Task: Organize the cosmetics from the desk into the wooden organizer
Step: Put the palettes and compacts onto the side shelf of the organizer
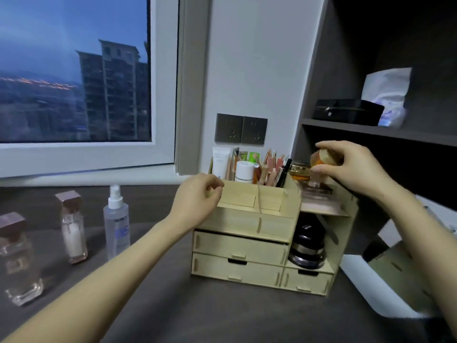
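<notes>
big bottle (17,258), slim bottle (73,231), spray bottle (116,219): three waiting on the counter (197,308). left hand (197,199) hovers by the organizer (247,226), at its top left corner, fingers loosely curled, holding nothing. right hand (351,164) is over the top right shelf, fingers gripping one amber jar (324,158), tilted. the risk: that shelf looks crowded, so a tilted set-down could knock a neighbour or tip the jar off the edge. one black jar (306,243) sits in the cubby below.
</notes>
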`<state>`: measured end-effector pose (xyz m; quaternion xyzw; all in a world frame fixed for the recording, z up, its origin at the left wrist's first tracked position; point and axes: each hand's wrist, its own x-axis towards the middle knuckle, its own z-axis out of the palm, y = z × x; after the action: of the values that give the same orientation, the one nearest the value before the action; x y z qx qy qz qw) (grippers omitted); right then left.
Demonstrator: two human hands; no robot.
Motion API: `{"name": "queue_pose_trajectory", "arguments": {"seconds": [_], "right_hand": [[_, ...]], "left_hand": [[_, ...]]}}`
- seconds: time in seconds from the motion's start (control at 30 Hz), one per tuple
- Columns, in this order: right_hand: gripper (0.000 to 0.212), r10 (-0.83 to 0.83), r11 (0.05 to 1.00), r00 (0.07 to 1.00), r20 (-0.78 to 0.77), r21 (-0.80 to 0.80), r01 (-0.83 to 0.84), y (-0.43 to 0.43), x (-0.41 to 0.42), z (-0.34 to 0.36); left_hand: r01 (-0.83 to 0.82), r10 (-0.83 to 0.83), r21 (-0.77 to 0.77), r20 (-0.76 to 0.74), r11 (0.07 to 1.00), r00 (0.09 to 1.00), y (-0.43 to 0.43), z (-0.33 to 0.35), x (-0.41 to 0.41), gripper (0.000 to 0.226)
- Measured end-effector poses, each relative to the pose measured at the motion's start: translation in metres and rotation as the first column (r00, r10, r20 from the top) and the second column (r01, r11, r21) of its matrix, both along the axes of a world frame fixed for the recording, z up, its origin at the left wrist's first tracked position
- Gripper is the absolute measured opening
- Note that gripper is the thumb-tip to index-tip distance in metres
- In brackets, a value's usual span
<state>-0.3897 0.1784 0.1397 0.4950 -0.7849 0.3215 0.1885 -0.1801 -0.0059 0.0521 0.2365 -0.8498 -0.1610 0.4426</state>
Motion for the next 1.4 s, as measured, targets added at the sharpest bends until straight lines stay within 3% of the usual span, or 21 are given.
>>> {"name": "queue_pose_trajectory", "arguments": {"seconds": [0.2, 0.47, 0.7, 0.93, 1.07, 1.23, 1.4], "right_hand": [[0.054, -0.106, 0.923, 0.994, 0.001, 0.373, 0.098, -0.032, -0.054, 0.019], [0.045, -0.063, 0.865, 0.994, -0.086, 0.492, 0.098, -0.044, -0.078, 0.011], [0.037, -0.022, 0.821, 0.999, -0.025, 0.571, 0.033, -0.039, -0.084, 0.017], [0.031, 0.001, 0.838, 0.998, -0.065, 0.545, 0.035, -0.038, -0.077, 0.017], [0.028, 0.038, 0.911, 0.992, -0.12, 0.413, 0.015, -0.039, -0.046, 0.022], [0.018, 0.235, 0.947, 0.966, -0.112, 0.25, -0.201, -0.052, 0.038, 0.018], [0.019, 0.457, 0.866, 0.889, -0.018, 0.235, -0.441, -0.081, 0.117, -0.02]], "left_hand": [[-0.041, 0.042, -0.006, 0.037, 0.999, 0.998, -0.025, -0.008, -0.017, 0.018], [0.009, -0.004, -0.099, 0.041, 0.995, 0.999, -0.048, -0.029, -0.03, 0.015], [0.04, -0.035, -0.102, 0.048, 0.994, 0.998, -0.05, -0.029, -0.03, 0.023], [-0.002, 0.008, -0.116, 0.05, 0.993, 0.999, -0.047, -0.029, -0.03, 0.015], [-0.004, 0.014, -0.124, 0.077, 0.992, 0.997, -0.044, -0.026, -0.028, 0.017], [0.08, -0.072, -0.1, 0.085, 0.992, 0.994, -0.033, -0.021, -0.011, 0.017], [-0.077, 0.078, -0.193, -0.003, 0.978, 0.997, -0.022, -0.033, 0.047, 0.017]]}}
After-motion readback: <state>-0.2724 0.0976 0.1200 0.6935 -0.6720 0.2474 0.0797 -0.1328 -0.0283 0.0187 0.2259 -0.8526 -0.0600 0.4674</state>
